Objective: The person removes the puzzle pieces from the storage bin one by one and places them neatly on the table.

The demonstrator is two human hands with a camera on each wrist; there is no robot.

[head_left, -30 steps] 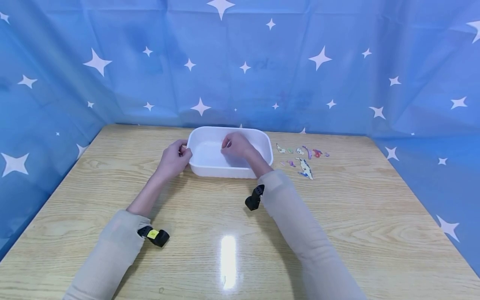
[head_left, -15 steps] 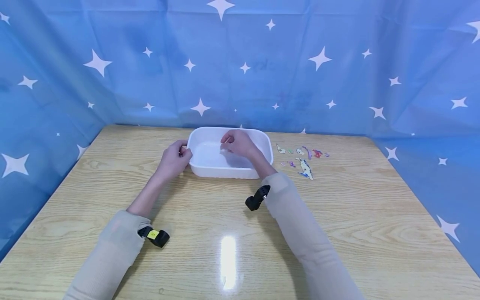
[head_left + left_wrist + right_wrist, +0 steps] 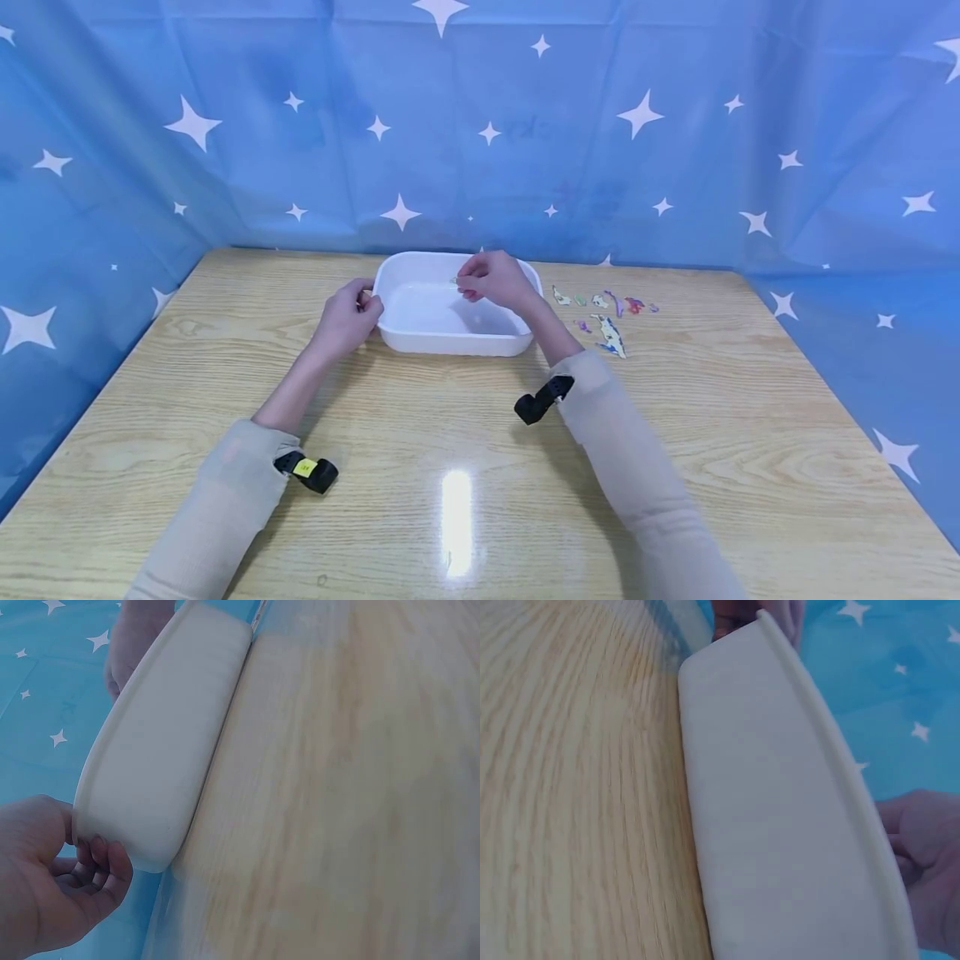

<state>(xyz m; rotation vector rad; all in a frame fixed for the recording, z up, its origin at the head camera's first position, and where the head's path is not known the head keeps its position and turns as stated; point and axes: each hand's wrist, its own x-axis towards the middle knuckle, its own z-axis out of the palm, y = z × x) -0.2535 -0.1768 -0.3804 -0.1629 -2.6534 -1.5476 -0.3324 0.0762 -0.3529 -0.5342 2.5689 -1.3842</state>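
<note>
A white plastic tub [image 3: 453, 344] stands on the wooden table near its far edge. My left hand [image 3: 345, 318] grips the tub's left end, thumb at the rim and fingers curled against the outer wall [image 3: 150, 742] in the left wrist view. Over the tub's far right part, my right hand [image 3: 501, 280] pinches a small greenish piece [image 3: 453, 281] between thumb and fingers. The tub wall [image 3: 772, 802] hides those fingertips in the right wrist view. Right of the tub lie several small flat colourful cut-outs, among them a red one [image 3: 634, 306] and a larger blue-and-cream one [image 3: 611, 335].
A blue cloth with white stars [image 3: 450, 125] hangs behind the table and at its sides. The wooden tabletop [image 3: 390, 467] stretches in front of the tub, with a bright light reflection on it. Black wrist cameras [image 3: 315, 475] sit on both sleeves.
My right hand has risen and shifted right inside the tub's outline, and a greenish piece now shows at its fingertips. The left hand and the tub have stayed in place.
</note>
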